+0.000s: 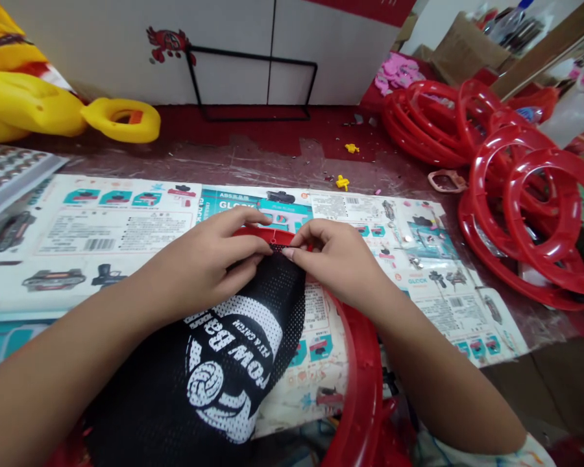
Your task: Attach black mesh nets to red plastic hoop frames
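A black mesh cloth [282, 292] with white ball-game lettering hangs across a large red plastic ring [363, 350]. Its upper edge meets the far side of the ring, between my two hands. My left hand [224, 253] pinches that edge from the left, thumb and forefinger closed on the mesh. From the right, my right hand [328, 253] pinches the same edge close to the ring. The fingertips of both hands are only a little apart. The ring's left part is covered by the cloth and my left arm.
Several red rings [545, 201] are stacked at the right. Printed packaging sheets [111, 227] cover the table. Yellow plastic parts [121, 120] and a tray of round metal pieces [14, 175] lie at the left. A black wire frame [253, 118] stands at the back; small yellow bits [342, 182] lie nearer.
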### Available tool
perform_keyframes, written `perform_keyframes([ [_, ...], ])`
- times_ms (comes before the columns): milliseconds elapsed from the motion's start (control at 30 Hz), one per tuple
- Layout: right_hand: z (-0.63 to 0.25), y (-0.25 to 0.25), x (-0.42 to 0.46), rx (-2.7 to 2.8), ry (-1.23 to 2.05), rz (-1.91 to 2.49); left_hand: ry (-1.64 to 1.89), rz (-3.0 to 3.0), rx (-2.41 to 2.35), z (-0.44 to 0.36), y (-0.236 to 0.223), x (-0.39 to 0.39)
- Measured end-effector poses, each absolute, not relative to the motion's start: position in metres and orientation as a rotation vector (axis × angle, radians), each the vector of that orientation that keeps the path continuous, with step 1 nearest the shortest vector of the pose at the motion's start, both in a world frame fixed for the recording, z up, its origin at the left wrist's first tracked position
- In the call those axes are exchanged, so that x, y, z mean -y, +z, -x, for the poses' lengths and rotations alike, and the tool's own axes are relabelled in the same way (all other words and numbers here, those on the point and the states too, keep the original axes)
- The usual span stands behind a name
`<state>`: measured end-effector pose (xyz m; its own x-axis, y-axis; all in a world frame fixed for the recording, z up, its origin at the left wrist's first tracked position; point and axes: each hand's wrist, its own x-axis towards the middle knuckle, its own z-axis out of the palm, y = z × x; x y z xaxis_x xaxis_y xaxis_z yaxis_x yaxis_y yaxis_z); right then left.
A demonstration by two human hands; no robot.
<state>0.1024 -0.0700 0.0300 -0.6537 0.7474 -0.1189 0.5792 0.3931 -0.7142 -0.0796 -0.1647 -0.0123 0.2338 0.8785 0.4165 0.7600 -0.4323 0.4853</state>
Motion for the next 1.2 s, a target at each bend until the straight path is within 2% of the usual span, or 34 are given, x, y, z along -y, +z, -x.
perform_keyframes([
  [267,-0.102,0.028,0.074,2.516,0.944,1.149,1.015,-2.425,-1.561,0.081,-0.017,0.164],
  [567,-0.105,0.027,0.068,2.434,1.098,1.188,0.912,-2.527,-1.554,0.08,-0.017,0.164],
  [967,-0.102,0.026,0.07,2.5,0.984,1.161,0.92,-2.584,-1.559,0.08,-0.02,0.164],
  [1200,-0.1,0.026,0.071,2.565,0.91,1.208,0.789,-2.542,-1.615,0.081,-0.026,0.165],
])
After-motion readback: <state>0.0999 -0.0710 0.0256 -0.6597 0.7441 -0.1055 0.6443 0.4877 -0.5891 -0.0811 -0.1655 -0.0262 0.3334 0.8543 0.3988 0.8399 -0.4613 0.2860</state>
